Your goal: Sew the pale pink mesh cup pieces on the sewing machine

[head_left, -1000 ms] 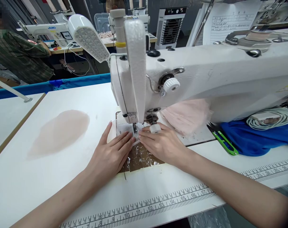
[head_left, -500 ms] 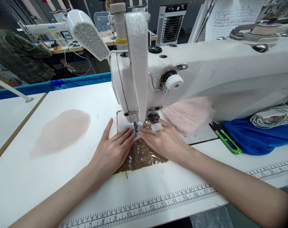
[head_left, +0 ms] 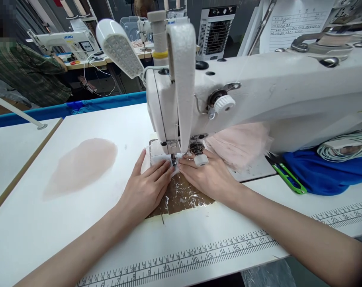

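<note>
Small white fabric piece (head_left: 164, 162) sits flat under the needle of the white industrial sewing machine (head_left: 258, 99), and I've got both hands pinning it there. My left hand (head_left: 145, 191) lies flat just left of the needle, fingers (head_left: 159, 170) together and stretched out, pressing down. My right hand (head_left: 209, 177) is just right of it, fingers flat and close, touching the cloth edge. Below the needle there's a shiny brown taped patch (head_left: 181, 195) on the white tabletop (head_left: 49, 223). Left of the machine lies a sheer pink fabric oval (head_left: 82, 165); right of it, green-handled snips (head_left: 288, 179) beside blue cloth (head_left: 327, 171).
</note>
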The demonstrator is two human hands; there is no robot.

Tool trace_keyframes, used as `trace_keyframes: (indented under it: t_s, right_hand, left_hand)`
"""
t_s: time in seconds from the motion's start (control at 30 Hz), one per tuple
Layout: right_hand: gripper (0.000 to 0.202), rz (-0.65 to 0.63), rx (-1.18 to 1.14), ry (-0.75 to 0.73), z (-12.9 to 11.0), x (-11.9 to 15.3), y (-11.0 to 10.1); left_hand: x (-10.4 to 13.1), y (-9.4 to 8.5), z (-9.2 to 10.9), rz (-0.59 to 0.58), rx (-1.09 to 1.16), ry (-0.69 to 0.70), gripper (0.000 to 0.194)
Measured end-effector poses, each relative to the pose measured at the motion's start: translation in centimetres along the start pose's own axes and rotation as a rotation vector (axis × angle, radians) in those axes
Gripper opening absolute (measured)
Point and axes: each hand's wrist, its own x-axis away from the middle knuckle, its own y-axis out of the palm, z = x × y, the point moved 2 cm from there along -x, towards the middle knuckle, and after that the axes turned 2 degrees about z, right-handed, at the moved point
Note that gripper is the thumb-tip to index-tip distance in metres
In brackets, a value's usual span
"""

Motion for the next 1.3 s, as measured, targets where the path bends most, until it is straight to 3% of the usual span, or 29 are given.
trace_keyframes:
  t_s: [0.1, 0.3, 0.47, 0.63, 0.83, 1.0, 1.2, 1.3]
  right_hand:
    - [0.02, 0.001, -0.008, -0.01, 0.0, 0.0, 0.0]
    - [0.032, 0.049, 0.015, -0.019, -0.1, 0.2, -0.4]
    - [0.032, 0.158, -0.043, -0.036, -1.6, 0.2, -1.6]
    - [0.028, 0.044, -0.12, -0.088, -3.2, 0.1, -1.7]
    - [0.031, -0.02, -0.135, -0.052, -3.9, 0.5, -1.8]
    - [0.025, -0.121, -0.096, 0.083, -3.5, 0.4, -2.0]
    - [0.024, -0.229, -0.192, 0.126, -3.7, 0.2, -1.9]
    - [0.026, -0.206, -0.164, 0.231, -2.6, 0.2, -1.6]
  left_hand:
    - [0.1, -0.3, -0.3, -0.003, 0.03, -0.035, 0.032]
    - [0.3, -1.3, -0.4, -0.036, -0.058, -0.042, 0.053]
    - [0.3, -2.2, -0.5, 0.1, -0.043, 0.0, 0.019]
    - [0.1, -1.3, -1.4, -0.007, 0.028, 0.026, 0.033]
    - [0.2, -0.9, -2.2, -0.025, 0.082, 0.006, 0.036]
    - [0.2, -0.6, -2.3, -0.066, 0.104, 0.029, 0.044]
    - [0.2, -0.3, -2.3, -0.05, 0.121, 0.058, 0.044]
    - [0.0, -0.3, -1.8, -0.026, 0.125, 0.062, 0.039]
